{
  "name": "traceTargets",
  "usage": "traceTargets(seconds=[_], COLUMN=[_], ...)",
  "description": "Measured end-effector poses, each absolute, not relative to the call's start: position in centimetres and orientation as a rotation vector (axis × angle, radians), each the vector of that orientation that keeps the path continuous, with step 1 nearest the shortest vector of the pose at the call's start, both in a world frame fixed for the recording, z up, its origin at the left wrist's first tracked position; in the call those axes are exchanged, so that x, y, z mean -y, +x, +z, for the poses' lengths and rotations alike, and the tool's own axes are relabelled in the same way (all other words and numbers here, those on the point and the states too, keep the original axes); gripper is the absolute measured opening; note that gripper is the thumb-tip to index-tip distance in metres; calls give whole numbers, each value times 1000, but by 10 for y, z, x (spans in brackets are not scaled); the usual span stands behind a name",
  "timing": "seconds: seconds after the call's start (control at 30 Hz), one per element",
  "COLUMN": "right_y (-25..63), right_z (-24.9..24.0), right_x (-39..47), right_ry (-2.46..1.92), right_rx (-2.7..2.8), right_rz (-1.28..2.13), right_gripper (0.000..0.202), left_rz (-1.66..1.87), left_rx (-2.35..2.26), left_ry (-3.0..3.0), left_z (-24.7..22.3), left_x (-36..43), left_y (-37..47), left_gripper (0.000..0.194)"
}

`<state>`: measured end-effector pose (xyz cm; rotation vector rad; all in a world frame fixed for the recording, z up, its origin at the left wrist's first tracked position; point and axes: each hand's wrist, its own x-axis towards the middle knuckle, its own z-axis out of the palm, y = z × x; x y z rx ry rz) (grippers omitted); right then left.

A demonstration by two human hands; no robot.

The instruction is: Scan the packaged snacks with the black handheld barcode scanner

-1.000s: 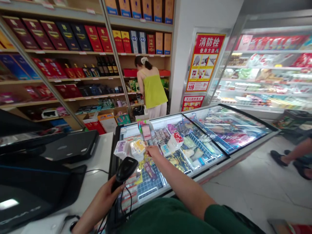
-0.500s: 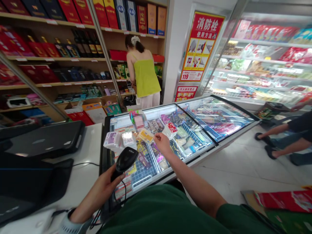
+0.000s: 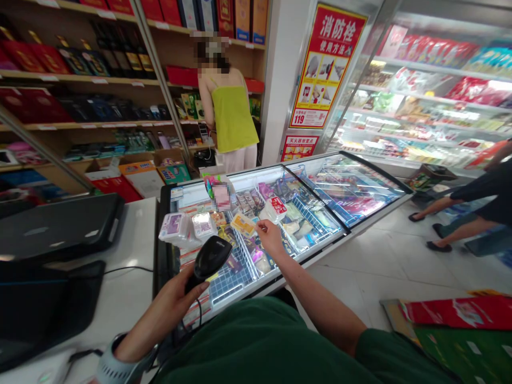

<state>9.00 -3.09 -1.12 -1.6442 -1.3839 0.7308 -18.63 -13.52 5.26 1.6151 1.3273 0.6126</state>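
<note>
My left hand [image 3: 182, 290] is wrapped around the handle of a black barcode scanner [image 3: 212, 258], whose cable hangs down beside the freezer. Between the thumb and fingers of my right hand [image 3: 270, 234] is the edge of a small flat package with a yellow label [image 3: 244, 225]. It is held just beyond the scanner's head, above the freezer's glass top. A purple-labelled plastic pack [image 3: 173, 228] and a clear pack with a shiny top [image 3: 203, 225] stand on the glass left of it. To the right sits a red-and-white pack [image 3: 277, 207]. A pink colourful package [image 3: 221, 193] lies behind.
The chest freezer [image 3: 340, 234] stretches away to the right, with wire baskets of goods under its glass. On the left, a white counter [image 3: 132, 234] bears black machines [image 3: 60, 229]. A person in a yellow-green top [image 3: 235, 114] bends at the shelves; another person's legs [image 3: 452, 218] show at right.
My view has shifted, so the surroundings sit a little further left and higher. Both hands keep their holds, and the scanner's head is slightly nearer the yellow-labelled package.
</note>
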Motion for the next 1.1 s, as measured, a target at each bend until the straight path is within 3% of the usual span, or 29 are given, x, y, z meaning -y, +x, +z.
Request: traceTargets(seconds=[1.1], right_y=[87], right_z=[-13], right_x=[38], right_ry=[-1619], right_rx=[1391], right_rz=[708], right_gripper=[13], left_rz=[584], left_rx=[-1308], left_ry=[1694], left_z=[56], left_x=[132], left_y=[-174], left_gripper=[65])
